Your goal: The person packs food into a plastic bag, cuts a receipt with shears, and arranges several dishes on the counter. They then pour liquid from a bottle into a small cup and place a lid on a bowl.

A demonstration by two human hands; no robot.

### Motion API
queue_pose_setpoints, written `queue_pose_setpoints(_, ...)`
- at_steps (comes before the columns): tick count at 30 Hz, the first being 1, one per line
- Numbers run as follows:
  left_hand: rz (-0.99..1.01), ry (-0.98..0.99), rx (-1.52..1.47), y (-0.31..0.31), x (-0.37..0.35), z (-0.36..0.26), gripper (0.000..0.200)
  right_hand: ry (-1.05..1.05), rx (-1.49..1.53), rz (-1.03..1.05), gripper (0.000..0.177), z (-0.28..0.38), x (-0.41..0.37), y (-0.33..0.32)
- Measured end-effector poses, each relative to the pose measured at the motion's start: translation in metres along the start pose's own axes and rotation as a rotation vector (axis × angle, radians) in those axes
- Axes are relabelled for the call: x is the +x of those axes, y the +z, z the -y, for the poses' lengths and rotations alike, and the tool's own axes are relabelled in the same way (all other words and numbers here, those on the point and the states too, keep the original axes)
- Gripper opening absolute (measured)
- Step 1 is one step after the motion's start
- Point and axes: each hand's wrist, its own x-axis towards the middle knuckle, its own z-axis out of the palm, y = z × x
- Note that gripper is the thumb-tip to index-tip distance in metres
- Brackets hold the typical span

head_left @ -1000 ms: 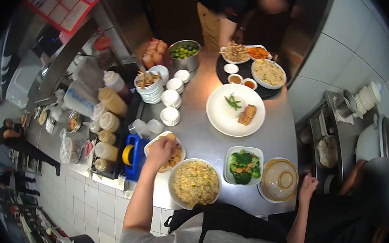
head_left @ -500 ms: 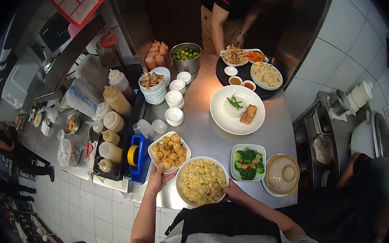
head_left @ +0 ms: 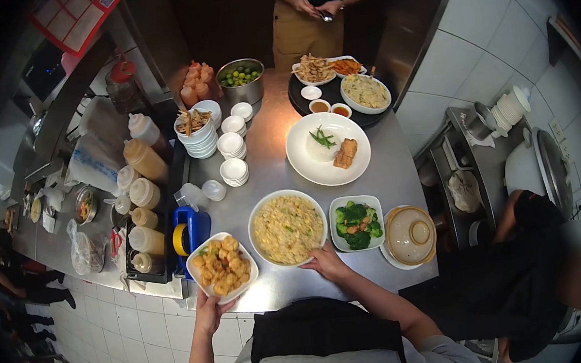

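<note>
My left hand (head_left: 210, 313) grips the near edge of a square white dish of golden fried pieces (head_left: 223, 267), at the counter's front edge. With fingers at its near right rim, my right hand (head_left: 325, 261) holds a round white bowl of fried rice (head_left: 288, 227). The bowl is just right of the fried dish. To the right of the bowl are a square dish of broccoli (head_left: 356, 223) and a lidded clay pot (head_left: 409, 236). Behind them lies a large white plate (head_left: 302, 154) with rice, green beans and a browned piece.
A black round tray (head_left: 301, 102) with dishes is at the back, before a standing person (head_left: 311, 16). Bottles (head_left: 144, 194), a blue tape dispenser (head_left: 199, 224) and stacked small bowls (head_left: 232, 146) are on the left. Another person (head_left: 517, 286) is at the right.
The rice bowl has moved forward onto the counter, away from me. The fried dish has shifted nearer to me. The person at the back has straightened up, hands off the tray.
</note>
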Motion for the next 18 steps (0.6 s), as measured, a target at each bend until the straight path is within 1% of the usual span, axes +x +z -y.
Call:
queue_pose_setpoints(1,0.034,-0.050,0.029,0.005,-0.013,-0.008,0.064,0.036,0.036,0.018,0.053,0.001,0.004,0.000)
queue_pose_setpoints(2,0.067,-0.100,0.056,0.011,-0.022,-0.013,0.064,0.025,-0.039,0.030,0.047,0.001,0.003,0.000)
queue_pose_setpoints(3,0.077,-0.110,0.055,0.016,-0.026,-0.013,0.064,0.023,-0.039,0.017,0.047,0.003,-0.002,-0.005)
queue_pose_setpoints(5,0.208,-0.241,0.177,0.025,-0.030,-0.008,0.063,0.155,-0.156,0.098,0.049,0.015,-0.022,-0.007)
queue_pose_setpoints(6,0.328,-0.274,0.248,0.026,-0.022,0.002,0.067,0.192,-0.192,0.111,0.064,0.016,-0.036,-0.014)
queue_pose_setpoints(7,0.448,-0.305,0.319,0.037,-0.017,0.006,0.070,0.194,-0.190,0.103,0.064,0.016,-0.053,-0.024)
queue_pose_setpoints(9,0.527,-0.429,0.328,0.074,-0.015,0.009,0.070,0.253,-0.133,0.042,0.057,0.014,-0.085,-0.047)
queue_pose_setpoints(10,0.529,-0.431,0.326,0.088,-0.008,0.014,0.070,0.253,-0.133,0.038,0.057,0.010,-0.096,-0.061)
queue_pose_setpoints(12,0.683,-0.520,0.393,0.109,0.008,0.032,0.069,-0.043,0.001,-0.364,0.050,0.005,-0.113,-0.083)
queue_pose_setpoints(13,0.681,-0.520,0.392,0.117,0.011,0.040,0.069,-0.144,0.105,-0.464,0.048,0.022,-0.112,-0.076)
queue_pose_setpoints(15,0.779,-0.554,0.391,0.131,0.016,0.059,0.067,-0.295,0.225,-0.253,0.050,0.034,-0.100,-0.088)
queue_pose_setpoints(16,0.788,-0.560,0.394,0.133,0.018,0.072,0.067,-0.292,0.226,-0.253,0.050,0.038,-0.096,-0.086)
queue_pose_setpoints(18,0.813,-0.537,0.407,0.136,0.017,0.085,0.067,-0.208,0.060,-0.380,0.058,0.040,-0.087,-0.079)
